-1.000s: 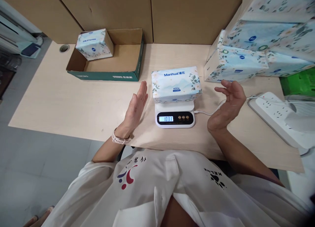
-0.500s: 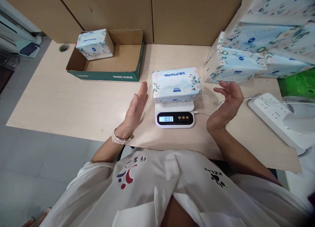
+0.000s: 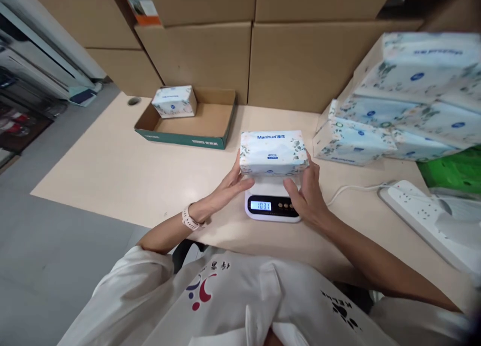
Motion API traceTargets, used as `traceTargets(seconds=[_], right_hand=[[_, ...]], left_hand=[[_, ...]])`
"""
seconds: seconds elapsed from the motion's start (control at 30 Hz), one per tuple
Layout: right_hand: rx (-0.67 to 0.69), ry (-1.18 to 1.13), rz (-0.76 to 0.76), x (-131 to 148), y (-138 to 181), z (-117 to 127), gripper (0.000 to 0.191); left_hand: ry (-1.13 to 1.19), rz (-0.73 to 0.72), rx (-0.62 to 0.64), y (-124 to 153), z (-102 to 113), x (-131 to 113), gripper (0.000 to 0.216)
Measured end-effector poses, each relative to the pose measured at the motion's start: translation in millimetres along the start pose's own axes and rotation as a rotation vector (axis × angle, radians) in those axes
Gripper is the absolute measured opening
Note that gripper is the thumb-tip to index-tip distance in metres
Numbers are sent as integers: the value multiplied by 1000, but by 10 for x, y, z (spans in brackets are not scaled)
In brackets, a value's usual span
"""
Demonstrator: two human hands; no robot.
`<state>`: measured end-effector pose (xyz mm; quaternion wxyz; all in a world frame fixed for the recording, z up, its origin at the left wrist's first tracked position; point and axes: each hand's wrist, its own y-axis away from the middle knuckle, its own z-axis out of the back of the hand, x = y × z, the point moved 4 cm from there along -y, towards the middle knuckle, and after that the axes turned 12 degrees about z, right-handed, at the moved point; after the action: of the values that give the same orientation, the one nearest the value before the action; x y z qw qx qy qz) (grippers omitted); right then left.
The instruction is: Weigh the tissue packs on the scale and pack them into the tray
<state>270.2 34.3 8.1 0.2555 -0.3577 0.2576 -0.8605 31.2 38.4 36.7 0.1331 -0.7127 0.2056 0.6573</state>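
A pack of tissues with a floral print lies on the white digital scale, whose lit display reads 103.1. Against the pack's left side is my left hand, its fingers partly hidden behind the pack and its thumb along the lower front. My right hand holds the right side in the same way, with the thumb at the near edge, over the scale's platform. Part of the scale's button panel is covered by my right hand.
An open cardboard tray with one tissue pack in it stands at the back left. More tissue packs are stacked at the right. Beside them lie a green basket and a white power strip. Large cardboard boxes line the back.
Both hands have moved inward from beside the pack and closed on its two sides. The camera view has tilted up, showing more of the boxes behind. The display reading is the same.
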Motion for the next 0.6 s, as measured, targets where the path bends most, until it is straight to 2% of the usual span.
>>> traceTargets(seconds=[0.03,0.1,0.2,0.27,0.33,0.43,0.5,0.6], right_hand=[[-10,-1,31,47,-165,-37,89],[-39,4,93,160,-597,-116,86],[-51,-32,151,329,-1363,-341,83],[1,-95,126,384,-1831,-599,84],[107,-145,22,371,-2188,-913,84],[294,-137,-166,283,-2483,-1348,75],[377,-115,-235,226,-2566,-1545,66],[428,-92,-264,161,-2612,-1692,58]], left_hand=[[-35,-38,-18,-39,70,-112,92],[-117,-151,-150,-139,323,-391,86],[-257,-363,-474,-334,914,-829,75],[-304,-437,-669,-493,1361,-1030,71],[-297,-347,-788,-675,1776,-1103,60],[-248,-21,-869,-890,2217,-1008,29],[-237,132,-878,-959,2349,-882,16],[-242,216,-870,-993,2389,-672,17]])
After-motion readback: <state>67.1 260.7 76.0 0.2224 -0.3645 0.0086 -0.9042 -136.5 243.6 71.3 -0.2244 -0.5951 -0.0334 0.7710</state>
